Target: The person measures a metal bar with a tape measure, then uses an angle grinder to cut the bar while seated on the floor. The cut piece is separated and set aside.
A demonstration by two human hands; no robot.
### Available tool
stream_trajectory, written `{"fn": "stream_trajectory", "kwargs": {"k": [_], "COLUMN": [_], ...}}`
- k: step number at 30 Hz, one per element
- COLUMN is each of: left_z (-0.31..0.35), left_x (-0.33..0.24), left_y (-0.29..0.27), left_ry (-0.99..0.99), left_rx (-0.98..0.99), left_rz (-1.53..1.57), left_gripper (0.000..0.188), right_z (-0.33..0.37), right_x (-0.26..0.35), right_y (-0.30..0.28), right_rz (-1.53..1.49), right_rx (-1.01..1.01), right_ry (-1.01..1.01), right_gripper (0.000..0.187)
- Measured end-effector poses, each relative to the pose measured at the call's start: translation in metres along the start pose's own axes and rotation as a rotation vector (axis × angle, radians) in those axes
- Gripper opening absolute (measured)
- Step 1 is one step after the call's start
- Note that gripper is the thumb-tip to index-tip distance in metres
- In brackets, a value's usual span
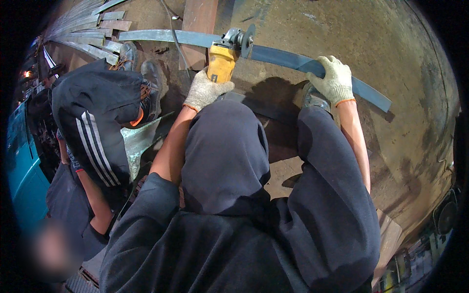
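My left hand (207, 91), in a pale knit work glove, is wrapped round the yellow body of an angle grinder (223, 62). The grinder's thin round disc (248, 41) stands edge-on over a long flat metal strip (278, 57); whether it touches the metal I cannot tell. Also gloved, my right hand (335, 78) grips the strip right of the grinder, with the thumb on its near edge and the fingers over the far edge. The strip runs from upper left to the right, beyond both hands.
A fanned pile of metal strips (85, 33) lies at the upper left. A brown board (198, 22) passes under the strip, and a thin cable (174, 36) crosses it. At my left a co-worker sits in striped dark trousers (97, 127), shoes (152, 88) near the strip.
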State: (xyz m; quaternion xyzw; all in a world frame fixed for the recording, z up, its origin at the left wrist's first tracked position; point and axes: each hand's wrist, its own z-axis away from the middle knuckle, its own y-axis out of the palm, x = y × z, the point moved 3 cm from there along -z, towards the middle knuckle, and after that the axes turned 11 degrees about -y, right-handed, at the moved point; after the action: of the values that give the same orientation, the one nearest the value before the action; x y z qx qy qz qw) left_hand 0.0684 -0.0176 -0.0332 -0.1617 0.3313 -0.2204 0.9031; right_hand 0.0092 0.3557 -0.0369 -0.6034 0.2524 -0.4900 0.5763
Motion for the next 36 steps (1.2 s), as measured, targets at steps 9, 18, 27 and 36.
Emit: {"fn": "stream_trajectory", "kwargs": {"k": [9, 18, 27, 36], "left_z": [0.000, -0.005, -0.005, -0.006], "left_x": [0.000, 0.007, 0.003, 0.003], "left_y": [0.001, 0.002, 0.005, 0.005], "left_ry": [-0.005, 0.016, -0.001, 0.002], "left_rx": [-0.005, -0.006, 0.008, 0.008], "left_rz": [-0.007, 0.008, 0.034, 0.055], "left_gripper": [0.061, 0.059, 0.058, 0.058], "right_z": [0.005, 0.007, 0.007, 0.006], "right_x": [0.011, 0.014, 0.012, 0.013], "right_y": [-0.011, -0.015, -0.013, -0.016], "right_rz": [0.046, 0.052, 0.061, 0.055], "right_rx": [0.003, -0.010, 0.012, 0.002], "right_ry": [0.019, 0.014, 0.026, 0.020], "right_gripper": [0.052, 0.053, 0.055, 0.053]}}
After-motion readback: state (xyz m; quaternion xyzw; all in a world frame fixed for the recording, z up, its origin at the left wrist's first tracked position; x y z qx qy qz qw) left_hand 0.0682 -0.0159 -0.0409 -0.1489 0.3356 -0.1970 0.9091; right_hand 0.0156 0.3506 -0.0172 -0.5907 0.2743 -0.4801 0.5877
